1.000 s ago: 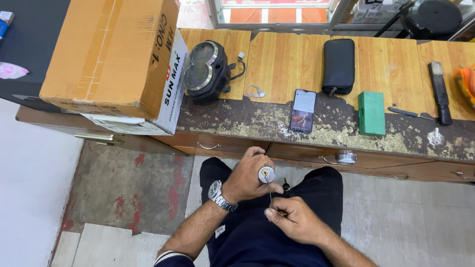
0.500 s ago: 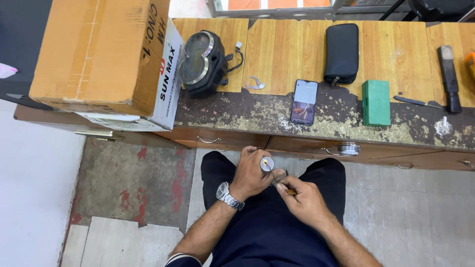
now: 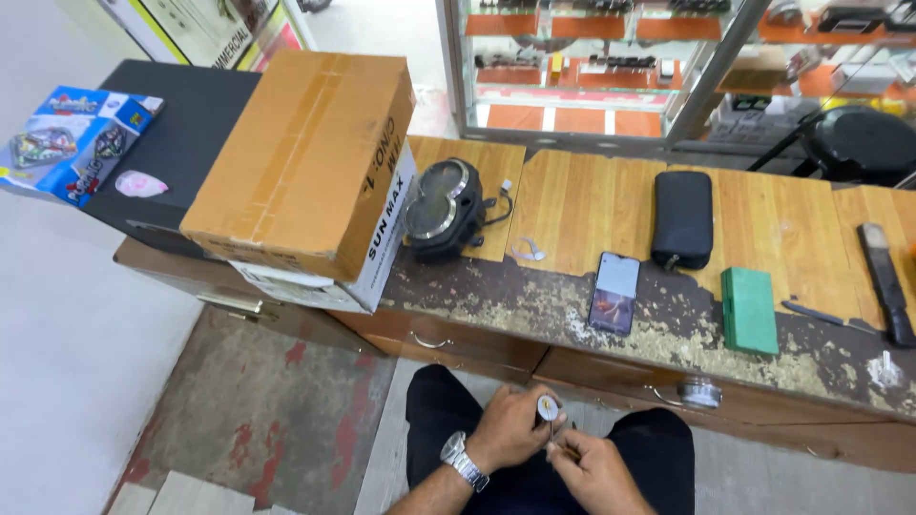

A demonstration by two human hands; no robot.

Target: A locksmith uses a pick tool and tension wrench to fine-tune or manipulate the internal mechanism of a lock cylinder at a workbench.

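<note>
Silver metal glints on the wristwatch of the left hand [image 3: 506, 434], which sits over the person's dark-trousered lap, fingers clenched around a small round white spool [image 3: 547, 408] held face up. The right hand [image 3: 596, 467] lies just beside it, touching, fingertips pinched on a thin strand or pin running from the spool; the strand is too fine to identify. To do this step well, it seems best to keep the spool steady in the left hand and to draw the strand gently, holding both hands close over the lap so nothing drops.

Beyond the spool runs the worn wooden workbench [image 3: 592, 205] with its drawers. On it, straight beyond the spool, lies a dark smartphone [image 3: 614, 292]; right of that a green rectangular block [image 3: 748, 310], and farther back a black oblong pouch [image 3: 682, 218]. Left and beyond the spool stands a round black instrument cluster [image 3: 440, 208], then a large brown cardboard box [image 3: 301, 162].
</note>
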